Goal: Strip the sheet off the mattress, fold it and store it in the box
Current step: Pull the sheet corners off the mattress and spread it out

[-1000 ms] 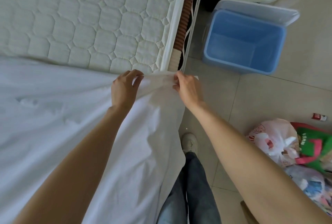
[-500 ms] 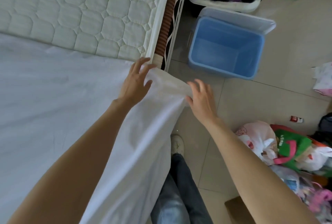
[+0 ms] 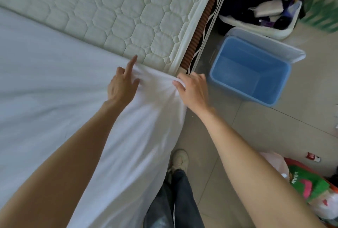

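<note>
Both hands sit on the sheet [image 3: 60,90] at its pulled-back edge, near the side of the mattress [image 3: 113,8] closest to the box [image 3: 245,74]. My left hand [image 3: 122,85] lies on top of the cloth with its forefinger stretched out toward the bare quilting; the other fingers bend loosely against the fabric, and I cannot tell whether they pinch a fold. My right hand [image 3: 193,90] is at the mattress edge, thumb and fingers curled round a bunch of cloth, with creases fanning out from that grip.

About half of the mattress top in view is already bare. The sheet's free edge runs as a long slanting line from my hands away to the left, so the cloth stretches left and back toward me, and a flap of it hangs over the side down beside my leg [image 3: 175,200]. The box stands open on the floor [image 3: 265,136], just beyond my right hand, well apart from my left. That hand is therefore the nearer one to carry the cloth there later.

I judge the stripping only partly done. The pull should run along the sheet's length toward me, away from the quilting.
</note>
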